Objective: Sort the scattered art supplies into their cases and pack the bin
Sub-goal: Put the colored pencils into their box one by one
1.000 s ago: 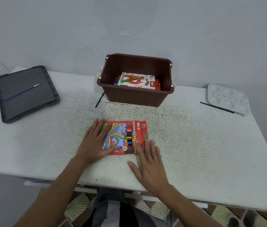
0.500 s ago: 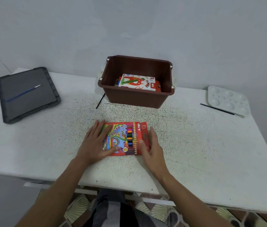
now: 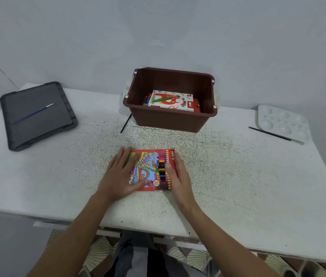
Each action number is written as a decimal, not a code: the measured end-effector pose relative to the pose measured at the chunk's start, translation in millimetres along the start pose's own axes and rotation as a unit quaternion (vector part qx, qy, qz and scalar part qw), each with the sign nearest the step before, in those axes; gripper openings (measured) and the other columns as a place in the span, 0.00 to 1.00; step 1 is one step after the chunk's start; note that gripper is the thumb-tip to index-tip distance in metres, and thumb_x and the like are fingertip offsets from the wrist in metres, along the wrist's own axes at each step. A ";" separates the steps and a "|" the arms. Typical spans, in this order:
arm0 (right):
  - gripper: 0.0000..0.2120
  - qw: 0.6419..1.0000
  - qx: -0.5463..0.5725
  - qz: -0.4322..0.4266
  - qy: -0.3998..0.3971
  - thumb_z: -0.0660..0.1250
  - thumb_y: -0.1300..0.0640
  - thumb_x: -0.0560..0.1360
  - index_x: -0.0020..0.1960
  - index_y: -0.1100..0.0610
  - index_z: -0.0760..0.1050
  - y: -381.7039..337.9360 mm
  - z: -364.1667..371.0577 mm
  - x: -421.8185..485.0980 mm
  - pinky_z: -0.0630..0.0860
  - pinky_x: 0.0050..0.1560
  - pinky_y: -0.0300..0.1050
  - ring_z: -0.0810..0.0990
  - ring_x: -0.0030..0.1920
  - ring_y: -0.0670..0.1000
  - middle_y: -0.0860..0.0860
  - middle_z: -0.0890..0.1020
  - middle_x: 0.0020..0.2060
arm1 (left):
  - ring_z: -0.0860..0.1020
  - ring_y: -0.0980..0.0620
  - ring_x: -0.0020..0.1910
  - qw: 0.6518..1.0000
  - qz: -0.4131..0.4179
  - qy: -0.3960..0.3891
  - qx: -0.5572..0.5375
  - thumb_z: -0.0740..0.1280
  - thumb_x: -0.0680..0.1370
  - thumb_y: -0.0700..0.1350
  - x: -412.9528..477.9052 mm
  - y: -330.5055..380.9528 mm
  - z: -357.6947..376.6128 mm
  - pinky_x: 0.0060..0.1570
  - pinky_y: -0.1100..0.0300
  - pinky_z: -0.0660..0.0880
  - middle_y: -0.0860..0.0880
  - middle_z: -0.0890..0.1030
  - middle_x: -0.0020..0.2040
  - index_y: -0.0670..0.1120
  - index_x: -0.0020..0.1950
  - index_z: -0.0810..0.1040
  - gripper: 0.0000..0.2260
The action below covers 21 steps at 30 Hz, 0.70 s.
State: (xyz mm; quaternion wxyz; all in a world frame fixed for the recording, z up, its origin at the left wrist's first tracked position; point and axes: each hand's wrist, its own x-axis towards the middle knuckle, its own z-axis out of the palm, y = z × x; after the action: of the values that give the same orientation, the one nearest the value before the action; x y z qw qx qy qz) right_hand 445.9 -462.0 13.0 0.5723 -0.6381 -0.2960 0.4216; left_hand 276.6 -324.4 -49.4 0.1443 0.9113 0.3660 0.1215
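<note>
Colour pencil box (image 3: 150,168), one, lies flat on the white table (image 3: 238,176) in front of the single brown bin (image 3: 170,121). Its long axis runs left to right, printed pencil tips pointing right. The left hand (image 3: 118,176) presses flat on its left part, fingers straight. The right hand (image 3: 180,178) lies along its right end, fingers straight, thumb resting on top. One oil pastels box (image 3: 172,99) sits in the bin. Three brushes: blue brush (image 3: 33,113) on one grey lid (image 3: 44,128), black brush (image 3: 126,122) left of the bin, another brush (image 3: 274,134) beside one palette (image 3: 282,120).

Left hand (image 3: 121,174), right hand (image 3: 180,177), bare forearms, grey-and-black clothing below, perhaps trousers
</note>
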 end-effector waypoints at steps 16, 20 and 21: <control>0.41 0.965 -0.262 -0.026 -0.004 0.52 0.23 0.72 0.78 0.38 0.41 15.8 -2.2 16.4 0.69 0.70 0.58 0.68 0.73 0.50 0.47 0.62 0.77 | 0.46 0.45 0.80 1.000 0.008 0.004 -0.015 0.53 0.71 0.77 -0.2 -1.4 -0.9 0.73 0.44 0.54 0.48 0.53 0.81 0.49 0.79 0.60 0.45; 0.45 0.956 -0.291 -0.042 -0.027 0.50 0.24 0.72 0.80 0.46 0.40 11.8 11.2 12.7 0.57 0.77 0.54 0.50 0.79 0.46 0.45 0.48 0.80 | 0.49 0.43 0.79 1.000 0.011 0.007 -0.020 0.54 0.72 0.77 -0.7 -2.1 0.2 0.73 0.41 0.58 0.46 0.55 0.80 0.47 0.78 0.61 0.45; 0.47 0.946 -0.319 -0.048 -0.031 0.48 0.23 0.71 0.80 0.48 0.39 12.2 14.3 11.9 0.53 0.78 0.53 0.44 0.79 0.45 0.45 0.44 0.80 | 0.49 0.42 0.79 1.000 0.013 0.008 -0.022 0.54 0.72 0.76 -0.8 -2.2 0.3 0.73 0.40 0.59 0.46 0.55 0.80 0.47 0.78 0.61 0.44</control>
State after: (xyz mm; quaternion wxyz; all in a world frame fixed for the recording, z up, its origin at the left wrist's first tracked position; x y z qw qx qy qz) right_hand 437.7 -447.0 -1.2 0.3491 -0.7587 -0.4629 0.2970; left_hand 274.7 -323.5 -50.6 0.1595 0.9116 0.3528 0.1384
